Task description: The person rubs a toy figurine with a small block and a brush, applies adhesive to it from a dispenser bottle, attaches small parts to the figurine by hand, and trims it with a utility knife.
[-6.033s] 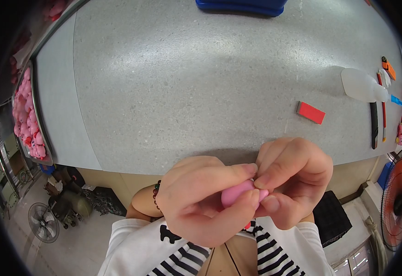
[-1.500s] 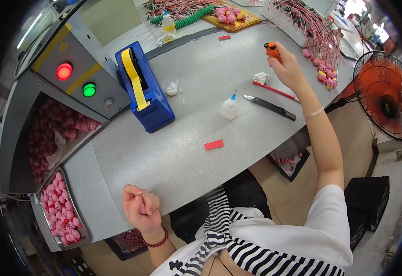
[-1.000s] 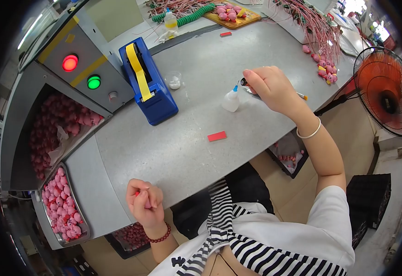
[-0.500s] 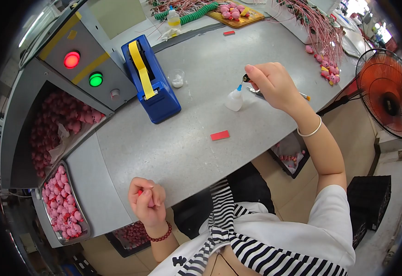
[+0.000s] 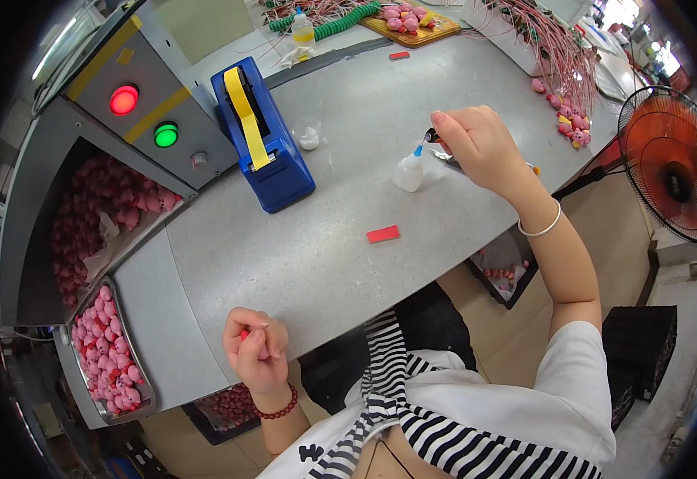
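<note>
- Down at 7 o'clock, the left hand (image 5: 256, 348) is curled up by the near edge of the bench (image 5: 284, 255), fingers wrapped round a pink piece (image 5: 264, 352) with a bit of red poking out. Most of it's hidden, so I can't tell its shape.
- Up at 2 o'clock, the right hand (image 5: 477, 146) is off the bench, fingers pinched together on a small dark thing (image 5: 431, 136). Only the end shows.
- At 1 o'clock is the squeeze bottle (image 5: 407, 174), standing upright, its blue tip right beside that dark end. Can't tell if they touch.
- Pretty much dead centre, the red block (image 5: 383, 234) lies flat.
- At 11 o'clock, the blue tape dispenser (image 5: 284, 185) with yellow tape, plus a clear cup (image 5: 307, 129) with white stuff in it just beside.
- Over at 8 o'clock, a metal tray (image 5: 148, 383) full of pink and red figures (image 5: 107, 339).
- Near 3 o'clock, an orange fan (image 5: 667, 168) off the bench's right side.
</note>
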